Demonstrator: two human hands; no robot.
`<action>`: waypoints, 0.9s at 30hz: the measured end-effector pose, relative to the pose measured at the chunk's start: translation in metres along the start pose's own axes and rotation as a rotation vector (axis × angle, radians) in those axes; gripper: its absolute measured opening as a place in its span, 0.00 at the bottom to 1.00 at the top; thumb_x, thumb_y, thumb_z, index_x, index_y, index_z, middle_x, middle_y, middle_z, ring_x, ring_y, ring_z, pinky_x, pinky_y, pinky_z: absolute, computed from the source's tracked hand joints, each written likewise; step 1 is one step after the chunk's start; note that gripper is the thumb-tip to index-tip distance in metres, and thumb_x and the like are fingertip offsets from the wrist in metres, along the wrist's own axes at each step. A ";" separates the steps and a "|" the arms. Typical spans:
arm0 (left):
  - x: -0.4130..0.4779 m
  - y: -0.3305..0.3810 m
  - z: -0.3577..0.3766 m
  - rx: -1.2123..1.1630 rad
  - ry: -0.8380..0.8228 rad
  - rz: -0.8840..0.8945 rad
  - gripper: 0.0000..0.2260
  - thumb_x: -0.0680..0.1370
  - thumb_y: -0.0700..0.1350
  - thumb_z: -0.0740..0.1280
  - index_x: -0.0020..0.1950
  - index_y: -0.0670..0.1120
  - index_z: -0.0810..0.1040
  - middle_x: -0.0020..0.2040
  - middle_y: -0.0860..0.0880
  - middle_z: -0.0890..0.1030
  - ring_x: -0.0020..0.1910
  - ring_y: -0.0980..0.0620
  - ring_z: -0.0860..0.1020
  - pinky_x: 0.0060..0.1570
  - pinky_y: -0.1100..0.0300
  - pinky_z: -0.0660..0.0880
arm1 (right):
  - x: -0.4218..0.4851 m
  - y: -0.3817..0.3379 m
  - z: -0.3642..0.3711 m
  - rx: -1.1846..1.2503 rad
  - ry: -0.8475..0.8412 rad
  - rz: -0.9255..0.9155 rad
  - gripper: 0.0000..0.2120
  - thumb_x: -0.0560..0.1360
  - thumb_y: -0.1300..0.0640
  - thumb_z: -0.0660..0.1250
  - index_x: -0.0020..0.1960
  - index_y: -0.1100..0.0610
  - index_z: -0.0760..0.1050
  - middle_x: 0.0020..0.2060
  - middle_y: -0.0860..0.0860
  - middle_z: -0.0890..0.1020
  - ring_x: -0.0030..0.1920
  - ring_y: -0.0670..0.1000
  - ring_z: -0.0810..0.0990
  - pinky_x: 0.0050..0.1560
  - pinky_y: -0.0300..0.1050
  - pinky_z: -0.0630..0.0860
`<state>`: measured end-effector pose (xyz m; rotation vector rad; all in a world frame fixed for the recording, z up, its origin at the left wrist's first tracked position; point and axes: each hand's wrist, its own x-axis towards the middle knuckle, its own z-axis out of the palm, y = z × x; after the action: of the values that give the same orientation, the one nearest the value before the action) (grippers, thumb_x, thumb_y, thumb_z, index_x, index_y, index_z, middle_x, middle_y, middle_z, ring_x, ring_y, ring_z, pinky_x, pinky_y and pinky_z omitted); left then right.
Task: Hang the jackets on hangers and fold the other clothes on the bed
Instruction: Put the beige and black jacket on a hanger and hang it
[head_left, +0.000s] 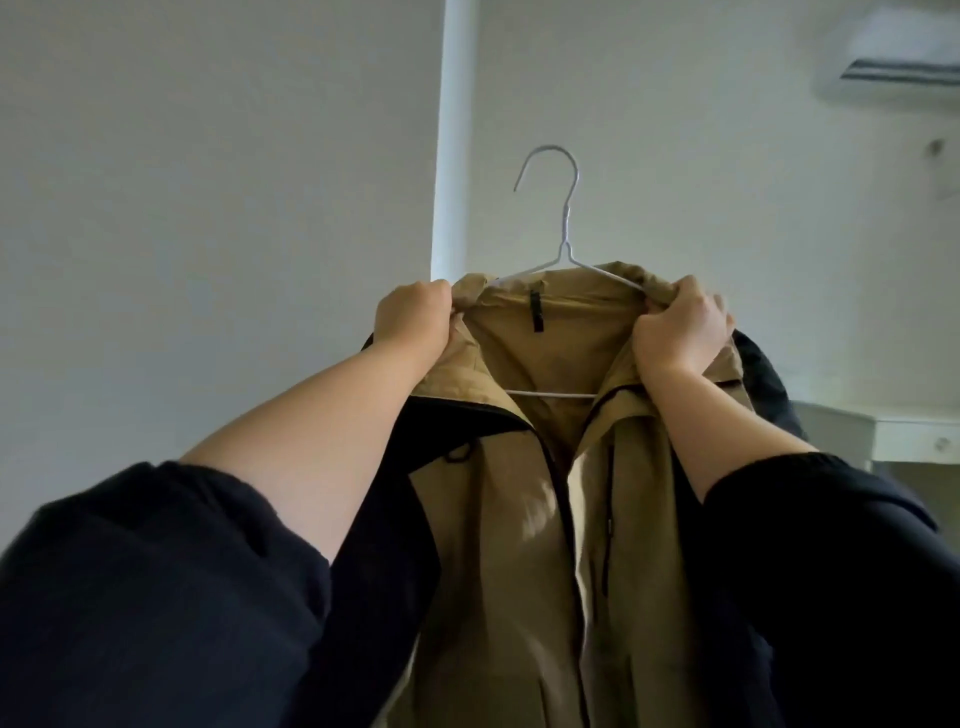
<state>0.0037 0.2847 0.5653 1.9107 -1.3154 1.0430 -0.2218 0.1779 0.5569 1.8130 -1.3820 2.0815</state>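
A tan jacket (524, 509) with black shoulders and sleeves hangs in front of me, held up high. A thin white wire hanger (563, 228) sits inside its collar, hook pointing up and free in the air. My left hand (413, 317) grips the left side of the collar. My right hand (678, 327) grips the right side of the collar together with the hanger's arm. The hanger's lower bar shows across the open neck. The jacket's front is unzipped, and its lower part runs out of view.
A white vertical pipe (452, 156) runs down the wall just behind the jacket's left side. An air conditioner (904, 52) is mounted at the upper right. A white shelf or cabinet edge (914, 436) juts out at the right.
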 end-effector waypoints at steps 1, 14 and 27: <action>-0.007 0.006 0.019 -0.023 -0.031 -0.010 0.10 0.81 0.45 0.59 0.49 0.39 0.76 0.47 0.40 0.80 0.46 0.39 0.77 0.38 0.55 0.66 | -0.006 0.017 0.005 -0.035 -0.014 -0.007 0.10 0.69 0.66 0.60 0.50 0.61 0.73 0.49 0.59 0.78 0.54 0.60 0.72 0.60 0.51 0.64; -0.137 0.059 0.252 0.059 -0.591 -0.055 0.10 0.81 0.44 0.59 0.50 0.44 0.79 0.36 0.49 0.71 0.34 0.50 0.69 0.28 0.62 0.58 | -0.124 0.240 0.094 -0.553 -0.422 0.057 0.09 0.75 0.60 0.61 0.47 0.59 0.80 0.50 0.59 0.75 0.55 0.61 0.69 0.58 0.53 0.65; -0.268 0.082 0.394 -0.621 -0.910 -0.285 0.32 0.79 0.41 0.62 0.78 0.53 0.49 0.77 0.49 0.57 0.74 0.46 0.61 0.70 0.49 0.64 | -0.249 0.324 0.157 -0.192 -0.857 0.516 0.22 0.79 0.56 0.60 0.72 0.54 0.65 0.65 0.53 0.74 0.65 0.55 0.73 0.62 0.47 0.69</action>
<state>-0.0208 0.0660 0.1345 2.0015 -1.4911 -0.4361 -0.2065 0.0060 0.1544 2.5952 -2.3367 1.2014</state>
